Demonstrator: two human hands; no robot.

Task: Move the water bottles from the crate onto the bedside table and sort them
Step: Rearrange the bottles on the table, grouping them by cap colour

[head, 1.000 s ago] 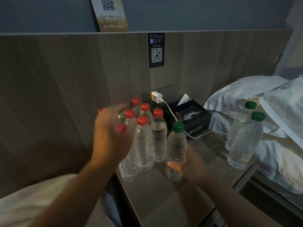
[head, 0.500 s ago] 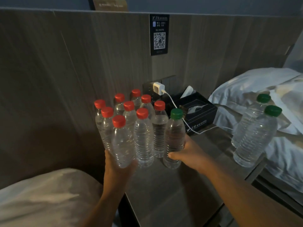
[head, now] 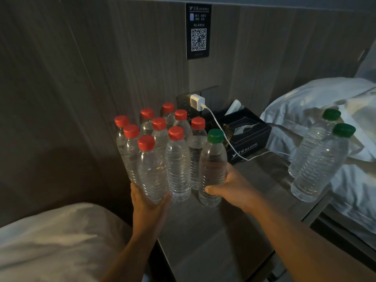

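Here my left hand [head: 149,202] reaches up from the lower edge, forearm angled toward the wall, palm cupped under the base of the nearest red-capped bottle [head: 151,169] with the thumb wrapped round its right side; that bottle leans a little to the left. My right hand [head: 232,188] comes in from the right, the forearm long and slanting across the table [head: 203,241], fingers curled behind a green-capped bottle [head: 212,167] and the thumb pressed across its lower front, so the hand is closed round it. The bottle stands upright, its base on or just above the table top; I cannot tell which.

Behind and left of it, the other red-capped bottles [head: 177,159] stand packed in a tight cluster, touching one another, close to the wood-grain wall panel [head: 81,78]. All the bottles are clear, thin plastic with ribbed, ringed bodies and smooth screw caps. Two more green-capped bottles [head: 319,157] stand well apart at the table's far right edge, beside rumpled white bedding [head: 325,94].

The table surface is dark grey and matte. At the back sits a dark rectangular tissue box [head: 246,133], a white tissue sticking out, and a white charger [head: 197,102] is plugged into the wall, its cable [head: 227,141] trailing across the box.
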